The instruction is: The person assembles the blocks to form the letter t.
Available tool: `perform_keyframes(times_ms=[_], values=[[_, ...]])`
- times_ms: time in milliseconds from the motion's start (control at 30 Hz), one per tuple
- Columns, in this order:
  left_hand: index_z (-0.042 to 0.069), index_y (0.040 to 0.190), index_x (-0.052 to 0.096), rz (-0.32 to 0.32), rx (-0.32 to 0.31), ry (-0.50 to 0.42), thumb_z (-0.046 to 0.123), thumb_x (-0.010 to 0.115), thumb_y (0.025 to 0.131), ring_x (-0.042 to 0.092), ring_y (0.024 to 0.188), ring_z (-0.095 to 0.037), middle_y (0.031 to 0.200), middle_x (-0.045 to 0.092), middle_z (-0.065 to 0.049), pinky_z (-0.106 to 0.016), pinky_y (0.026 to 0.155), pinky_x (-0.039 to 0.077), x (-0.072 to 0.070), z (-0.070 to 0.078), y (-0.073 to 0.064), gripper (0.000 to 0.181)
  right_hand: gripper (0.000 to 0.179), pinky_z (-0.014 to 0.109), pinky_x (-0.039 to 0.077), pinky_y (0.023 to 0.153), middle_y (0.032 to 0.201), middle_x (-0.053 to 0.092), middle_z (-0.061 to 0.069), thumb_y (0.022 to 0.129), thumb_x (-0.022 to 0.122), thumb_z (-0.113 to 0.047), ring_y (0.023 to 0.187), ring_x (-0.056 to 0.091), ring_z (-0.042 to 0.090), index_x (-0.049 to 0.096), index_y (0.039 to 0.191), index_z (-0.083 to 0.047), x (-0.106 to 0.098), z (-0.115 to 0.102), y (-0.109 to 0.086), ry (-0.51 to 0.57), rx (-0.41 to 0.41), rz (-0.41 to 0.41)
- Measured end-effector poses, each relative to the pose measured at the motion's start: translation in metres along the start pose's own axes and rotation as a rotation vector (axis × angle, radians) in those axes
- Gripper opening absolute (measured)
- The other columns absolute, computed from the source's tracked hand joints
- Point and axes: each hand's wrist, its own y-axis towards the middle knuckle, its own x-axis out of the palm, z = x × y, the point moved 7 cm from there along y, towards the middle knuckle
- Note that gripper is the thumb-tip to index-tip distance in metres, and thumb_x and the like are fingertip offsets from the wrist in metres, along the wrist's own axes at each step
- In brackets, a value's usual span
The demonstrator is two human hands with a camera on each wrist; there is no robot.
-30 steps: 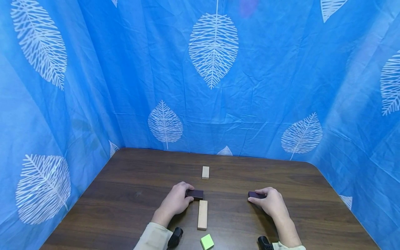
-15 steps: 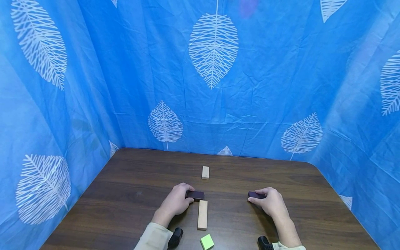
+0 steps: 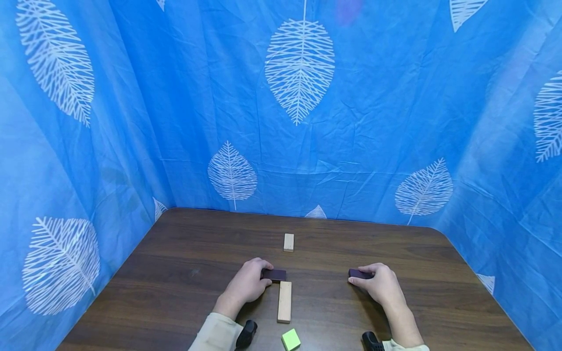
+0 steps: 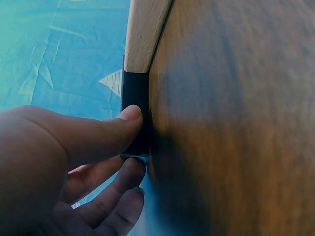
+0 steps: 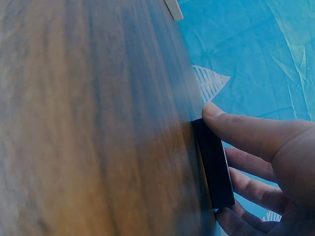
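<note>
My left hand (image 3: pixel 247 282) pinches a dark block (image 3: pixel 275 275) between thumb and fingers, low over the table. In the left wrist view the thumb lies on the near face of that dark block (image 4: pixel 135 96), and its far end meets the end of a light wooden block (image 4: pixel 145 42). From the head view, this long wooden block (image 3: pixel 284 302) points toward the viewer from the dark block's right end. Over to the right, my right hand (image 3: pixel 383 282) grips a second dark block (image 3: pixel 361 274). The right wrist view has the thumb at one end of this block (image 5: pixel 215 167).
A short light wooden block (image 3: pixel 289 242) lies farther back on the brown table (image 3: pixel 197 243). Near the front is a lime green block (image 3: pixel 291 339). Blue curtains (image 3: pixel 373 122) with white leaf prints surround the table's back and sides.
My left hand has shifted very slightly toward the viewer with its dark block. The right hand and the other blocks hold their places.
</note>
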Motion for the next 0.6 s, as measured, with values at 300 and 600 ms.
perform_keyframes(times_ms=[300, 600], values=[[0.005, 0.112, 0.072, -0.005, 0.013, 0.01, 0.004, 0.077, 0.088, 0.062, 0.109, -0.031, 0.112, 0.065, -0.011, -0.049, 0.092, 0.05, 0.0007, -0.0001, 0.0004, 0.024, 0.05, 0.055, 0.048, 0.083, 0.119, 0.062, 0.029, 0.08, 0.086, -0.035, 0.103, 0.061, 0.039, 0.075, 0.112, 0.002, -0.0004, -0.0004, -0.0002, 0.007, 0.009, -0.005], [0.004, 0.111, 0.072, 0.002, 0.041, 0.022, 0.004, 0.077, 0.087, 0.063, 0.108, -0.03, 0.111, 0.065, -0.01, -0.048, 0.092, 0.05, -0.0006, 0.001, 0.0005, 0.025, 0.05, 0.056, 0.048, 0.084, 0.119, 0.062, 0.03, 0.08, 0.086, -0.034, 0.104, 0.06, 0.041, 0.075, 0.112, 0.002, -0.0003, -0.0009, -0.0002, -0.004, 0.008, -0.007]])
